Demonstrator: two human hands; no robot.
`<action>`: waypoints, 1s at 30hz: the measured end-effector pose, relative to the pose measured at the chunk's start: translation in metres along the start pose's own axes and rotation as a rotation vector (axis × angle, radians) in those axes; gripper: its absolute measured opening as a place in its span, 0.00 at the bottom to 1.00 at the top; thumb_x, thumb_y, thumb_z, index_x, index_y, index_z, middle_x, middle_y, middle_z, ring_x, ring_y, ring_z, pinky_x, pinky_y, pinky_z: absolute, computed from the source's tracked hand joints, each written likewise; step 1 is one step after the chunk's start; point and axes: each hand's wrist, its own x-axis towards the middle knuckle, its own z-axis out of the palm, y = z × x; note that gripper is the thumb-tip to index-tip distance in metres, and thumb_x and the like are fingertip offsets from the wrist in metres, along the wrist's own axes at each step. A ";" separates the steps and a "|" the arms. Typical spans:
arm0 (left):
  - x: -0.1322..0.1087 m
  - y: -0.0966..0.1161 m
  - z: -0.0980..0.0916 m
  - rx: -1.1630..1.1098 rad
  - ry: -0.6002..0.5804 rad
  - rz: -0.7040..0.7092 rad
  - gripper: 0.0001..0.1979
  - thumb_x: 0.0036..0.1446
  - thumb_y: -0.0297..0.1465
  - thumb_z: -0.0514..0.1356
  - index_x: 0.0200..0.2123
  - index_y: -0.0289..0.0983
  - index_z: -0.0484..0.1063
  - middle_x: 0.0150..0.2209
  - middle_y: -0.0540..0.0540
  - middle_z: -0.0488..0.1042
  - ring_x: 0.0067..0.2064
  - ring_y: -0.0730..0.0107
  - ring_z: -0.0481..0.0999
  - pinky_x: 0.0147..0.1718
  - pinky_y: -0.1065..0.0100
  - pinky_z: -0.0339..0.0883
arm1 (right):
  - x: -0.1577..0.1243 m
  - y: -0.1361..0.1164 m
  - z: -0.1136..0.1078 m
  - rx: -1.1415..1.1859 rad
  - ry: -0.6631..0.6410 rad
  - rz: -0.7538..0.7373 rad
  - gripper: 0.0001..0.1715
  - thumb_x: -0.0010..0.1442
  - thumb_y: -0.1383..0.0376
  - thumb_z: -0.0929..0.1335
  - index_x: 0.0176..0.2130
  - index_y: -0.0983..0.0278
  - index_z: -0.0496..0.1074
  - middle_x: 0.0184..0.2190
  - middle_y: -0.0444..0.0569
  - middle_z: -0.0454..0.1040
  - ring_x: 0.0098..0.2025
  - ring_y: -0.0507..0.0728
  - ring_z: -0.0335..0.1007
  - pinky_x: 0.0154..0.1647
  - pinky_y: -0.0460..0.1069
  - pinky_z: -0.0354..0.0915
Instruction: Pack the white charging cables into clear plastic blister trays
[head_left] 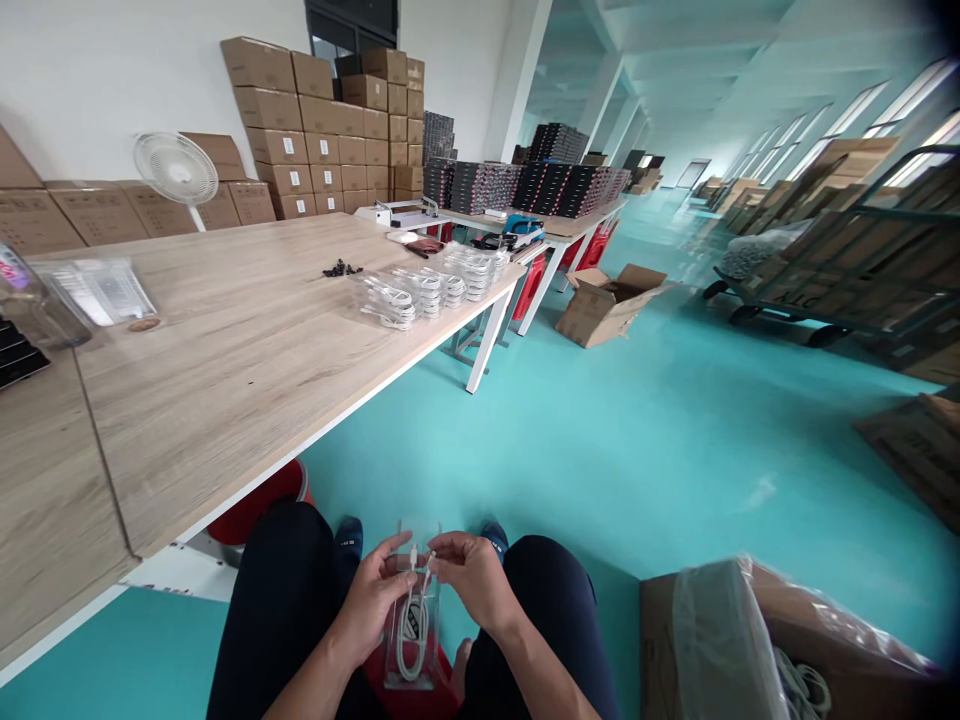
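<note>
Between my knees, a coiled white cable lies against a clear plastic case. My left hand is closed at the left side, its thumb and fingers on the cable near an upright connector. Opposite it, my right hand pinches the cable's other end with thumb and forefinger. A dark printed mark shows within the coil. Whether the cable sits fully inside the case cannot be made out. Something red shows beneath the case.
On the wooden table at left lie bagged white cables, small black pieces and clear packaging. A lined carton with cables stands at lower right. A red bucket sits under the table; an open carton is ahead.
</note>
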 end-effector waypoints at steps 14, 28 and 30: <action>-0.003 -0.006 0.001 0.147 -0.030 0.053 0.12 0.49 0.41 0.66 0.29 0.37 0.80 0.51 0.39 0.75 0.44 0.53 0.79 0.39 0.60 0.73 | -0.022 -0.012 0.001 0.065 -0.137 -0.048 0.16 0.50 0.54 0.76 0.30 0.63 0.77 0.26 0.47 0.78 0.30 0.57 0.74 0.36 0.51 0.68; -0.002 0.005 -0.001 0.698 0.035 0.402 0.10 0.53 0.32 0.66 0.20 0.42 0.73 0.57 0.37 0.71 0.57 0.43 0.73 0.51 0.52 0.69 | -0.016 -0.002 -0.002 -0.099 -0.092 0.163 0.25 0.56 0.45 0.68 0.24 0.63 0.70 0.16 0.43 0.69 0.16 0.49 0.59 0.17 0.45 0.54; -0.001 0.006 -0.004 0.718 0.029 0.419 0.10 0.54 0.32 0.65 0.21 0.42 0.73 0.57 0.38 0.71 0.54 0.47 0.74 0.53 0.51 0.67 | -0.014 0.002 -0.005 -0.121 -0.189 0.245 0.26 0.57 0.45 0.66 0.24 0.63 0.71 0.16 0.45 0.70 0.14 0.50 0.59 0.14 0.45 0.51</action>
